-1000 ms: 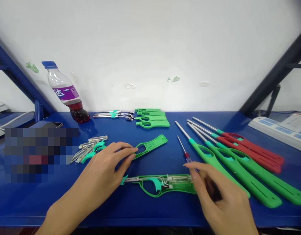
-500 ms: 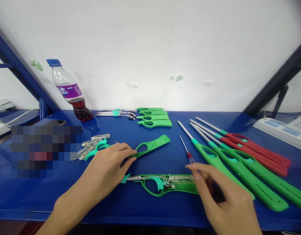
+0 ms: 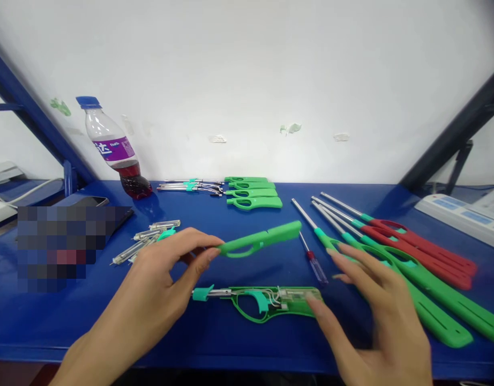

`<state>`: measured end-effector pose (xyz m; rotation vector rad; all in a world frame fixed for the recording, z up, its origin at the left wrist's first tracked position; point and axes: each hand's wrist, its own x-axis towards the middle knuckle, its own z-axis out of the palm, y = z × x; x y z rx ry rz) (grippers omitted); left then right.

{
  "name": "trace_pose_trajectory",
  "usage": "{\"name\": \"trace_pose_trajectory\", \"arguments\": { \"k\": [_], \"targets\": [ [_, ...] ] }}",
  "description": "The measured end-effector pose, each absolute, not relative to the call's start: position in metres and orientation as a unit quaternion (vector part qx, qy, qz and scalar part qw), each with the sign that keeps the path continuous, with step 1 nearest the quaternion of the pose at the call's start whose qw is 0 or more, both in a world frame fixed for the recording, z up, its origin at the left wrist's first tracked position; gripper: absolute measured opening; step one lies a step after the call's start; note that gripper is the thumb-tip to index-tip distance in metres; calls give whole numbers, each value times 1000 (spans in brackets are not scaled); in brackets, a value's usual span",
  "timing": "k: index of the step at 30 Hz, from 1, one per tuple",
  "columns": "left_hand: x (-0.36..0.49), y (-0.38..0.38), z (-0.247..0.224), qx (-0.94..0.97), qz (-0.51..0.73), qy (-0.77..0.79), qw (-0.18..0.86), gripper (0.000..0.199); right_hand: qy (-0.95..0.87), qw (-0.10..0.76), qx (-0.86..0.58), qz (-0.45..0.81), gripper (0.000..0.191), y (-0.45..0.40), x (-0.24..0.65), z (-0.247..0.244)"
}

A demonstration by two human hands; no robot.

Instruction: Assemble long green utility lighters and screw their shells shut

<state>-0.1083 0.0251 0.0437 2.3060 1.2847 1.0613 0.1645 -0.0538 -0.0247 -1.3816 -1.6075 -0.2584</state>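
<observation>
Pinched in my left hand (image 3: 178, 262) is the narrow end of a green shell half (image 3: 267, 239), raised and tilted over the table. Below it an open green lighter body (image 3: 303, 308) lies flat, with a clear fuel tank (image 3: 297, 295), white wires, a teal trigger (image 3: 259, 301) and a metal rod inside. A loose teal piece (image 3: 202, 293) sits on the rod at the left. My right hand (image 3: 371, 300) has its fingers spread, the thumb at the tank's right end. A screwdriver (image 3: 317, 267) with a clear purple handle lies behind the right thumb.
Assembled green lighters (image 3: 435, 316) and red lighters (image 3: 443, 260) lie at the right. Green shells (image 3: 255, 202) and metal rods (image 3: 182, 187) lie by the wall. Clear tanks (image 3: 128, 252), a tilted bottle (image 3: 128, 166) and a phone (image 3: 96, 201) are at the left. A power strip (image 3: 464, 217) stands far right.
My left hand has lifted the green shell half and turned it over, its smooth outer side now showing. My right hand has opened, and its fingers have moved away from the screwdriver.
</observation>
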Motion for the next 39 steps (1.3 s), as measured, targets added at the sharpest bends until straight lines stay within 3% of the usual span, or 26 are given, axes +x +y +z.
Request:
{"name": "trace_pose_trajectory", "arguments": {
  "k": [4, 9, 14, 22, 27, 39],
  "targets": [
    [-106, 16, 48, 788, 348, 435, 264, 21, -693, 449, -548, -134, 57, -54, 164, -27],
    [-104, 16, 48, 765, 294, 455, 348, 24, -731, 418, -530, -102, 47, -55, 170, -33],
    [-107, 19, 45, 778, 317, 455, 295, 18, -717, 433, -539, -93, 39, -55, 170, -32],
    [-121, 16, 31, 876, 225, 390, 176, 22, -738, 401, -543, -27, 23, -51, 175, -28],
    [-118, 12, 27, 883, 162, 402, 179, 27, -747, 365, -553, -45, 29, -52, 180, -32],
    [-116, 16, 16, 891, 158, 392, 167, 24, -768, 330, -546, -57, 31, -50, 184, -38]
  ]
}}
